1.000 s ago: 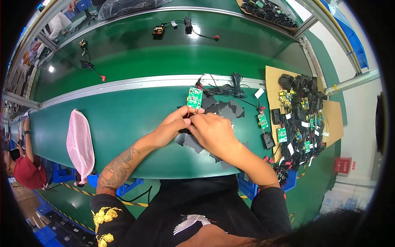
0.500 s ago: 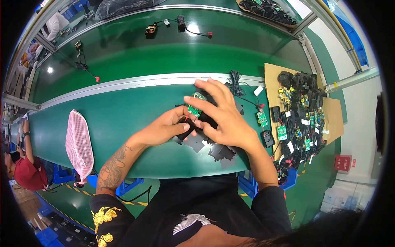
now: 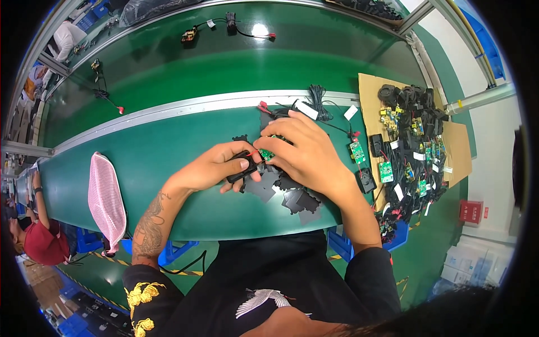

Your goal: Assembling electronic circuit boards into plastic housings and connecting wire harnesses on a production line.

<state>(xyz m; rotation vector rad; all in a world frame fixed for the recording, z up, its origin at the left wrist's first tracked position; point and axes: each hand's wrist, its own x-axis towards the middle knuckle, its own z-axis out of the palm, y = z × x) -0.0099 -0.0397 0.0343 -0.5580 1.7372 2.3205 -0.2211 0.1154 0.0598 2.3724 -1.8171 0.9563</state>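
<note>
My left hand (image 3: 216,168) is closed around a small black plastic housing (image 3: 242,167), thumb on top. Right beside it, my right hand (image 3: 306,149) has its fingers curled over a green circuit board (image 3: 268,150), partly hidden by them. Short red wires run between the board and the housing. Under and around both hands lie several flat dark cut sheets (image 3: 300,201) on the green bench. Beyond my right hand, a coiled black cable (image 3: 318,104) with a white tag rests near the metal rail.
Cardboard (image 3: 368,92) at the right carries a heap of boards, cables and black housings (image 3: 412,146). A pink mesh cap-like item (image 3: 106,196) lies on the left. Behind the metal rail (image 3: 168,110), a green belt (image 3: 168,73) bears wired boards. Another person in red (image 3: 45,241) sits far left.
The board has come down from above my fingers to a level beside the housing. The housing has shifted left and turned more into view. My right-hand fingers have curled in over the board.
</note>
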